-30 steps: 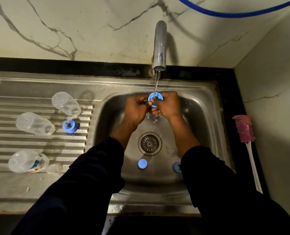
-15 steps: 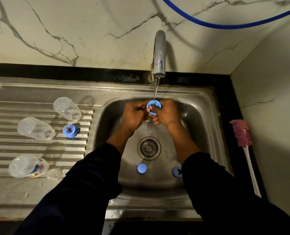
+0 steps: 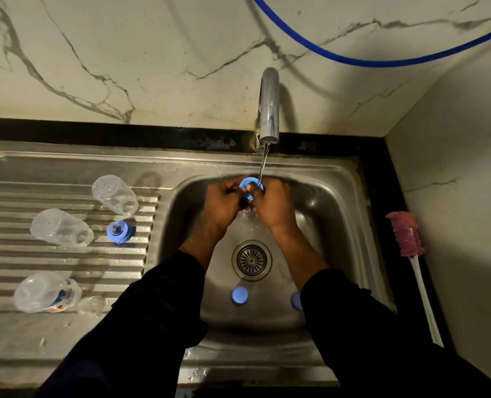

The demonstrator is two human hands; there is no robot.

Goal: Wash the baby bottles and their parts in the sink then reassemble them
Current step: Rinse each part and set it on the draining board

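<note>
Pinching ring (image 3: 250,188) in left hand (image 3: 224,203) and right hand (image 3: 274,208), both curled on its rim, holding it under tap (image 3: 268,110) for rinsing. Leaving bottles (image 3: 61,228) lying on drainer (image 3: 66,262), likely for draining.

Ring (image 3: 251,188): light blue. Collar (image 3: 120,231) and two basin parts (image 3: 240,295) (image 3: 296,300): same blue. Bottles (image 3: 115,194) (image 3: 61,227): clear. Third bottle (image 3: 47,293): clear, red-blue print. Wall (image 3: 123,67): white marble, grey veins. Hose (image 3: 382,63): deep blue. Counter (image 3: 94,133): black. Sink (image 3: 339,173): grey steel. Drainboard (image 3: 51,259): ribbed stripes. Brush (image 3: 405,234): pink head, white handle. Sleeves (image 3: 152,326): near-black.
</note>
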